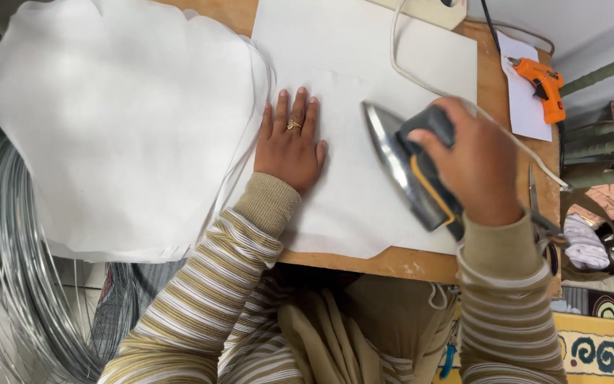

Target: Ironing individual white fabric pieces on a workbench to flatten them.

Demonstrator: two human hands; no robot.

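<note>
Right hand (479,165) closed around the handle of an electric iron (410,165), soleplate tilted up on edge and facing the left hand rather than lying flat. Left hand (291,144) open, palm down, fingers together, pressing the white sheet (364,192) just left of the iron. To press well, the soleplate should be lowered flat and drawn away from the holding hand, the fingers staying outside its path and the cord (421,78) trailing clear behind. Right wrist bent inward, forearm reaching in from the near edge; left forearm angled across the body. Beyond the iron: stacked white cut pieces (122,121) to the far left, an orange glue gun (543,84) to the upper right, all on the wooden surface (399,262).
</note>
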